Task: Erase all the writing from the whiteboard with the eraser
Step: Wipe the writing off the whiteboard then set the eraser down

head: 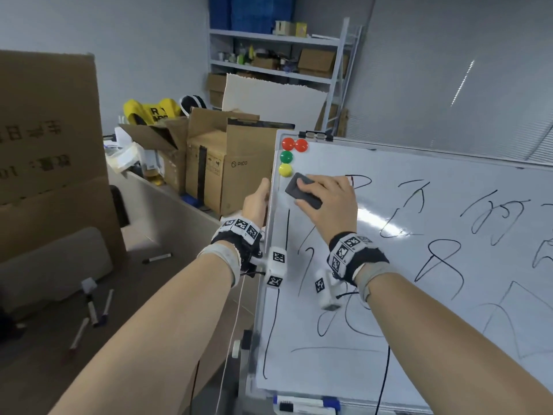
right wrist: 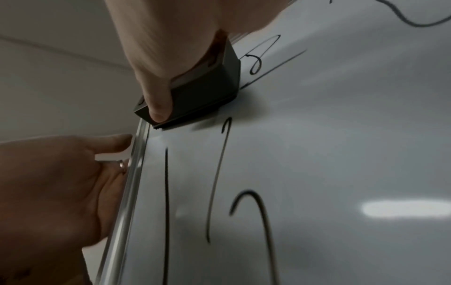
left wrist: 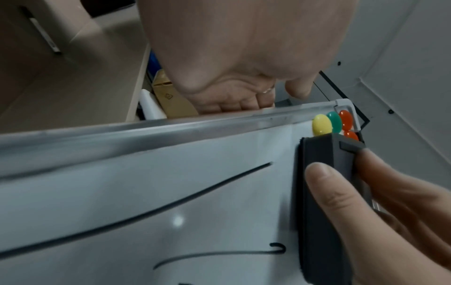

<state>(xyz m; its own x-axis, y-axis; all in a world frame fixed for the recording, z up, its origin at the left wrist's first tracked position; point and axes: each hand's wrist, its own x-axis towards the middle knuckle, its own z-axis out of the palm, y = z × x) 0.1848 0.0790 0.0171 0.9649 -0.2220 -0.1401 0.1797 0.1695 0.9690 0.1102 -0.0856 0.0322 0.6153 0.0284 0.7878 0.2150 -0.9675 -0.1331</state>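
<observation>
1. The right hand [head: 327,205] grips the dark grey rectangular block eraser [head: 302,190], fingers curled over its back and the thumb [left wrist: 324,179] along its near side, as the left wrist view shows.
2. The eraser lies pressed flat against the white, silver-framed whiteboard [head: 419,310], near the board's upper left corner and just beside its left edge.
3. Just above the eraser, in that same corner, sit four round button magnets: two red magnets [head: 294,144] side by side, a green magnet [head: 286,157] under them, and a yellow magnet [head: 285,170] lowest, almost touching the eraser's top end.
4. The left hand [head: 256,202] holds the silver left frame edge [right wrist: 136,173] of the whiteboard, its fingers wrapped behind the frame and its thumb at the front edge; a ring shows on one finger in the wrist views.
5. Black marker writing [head: 443,265] covers most of the board: long vertical strokes below the eraser, loops and character-like shapes across the middle and right.
6. Both wrists carry black bands with white blocks of black-and-white square markers.
7. On the tray at the whiteboard's bottom edge lie blue-capped markers [head: 308,404].
8. Left of the board, brown cardboard boxes [head: 227,172] stand stacked, and several loose marker pens [head: 95,310] lie on the brown counter [head: 149,295].
9. A grey metal shelf rack [head: 278,55] with boxes and bottles stands against the far wall.
</observation>
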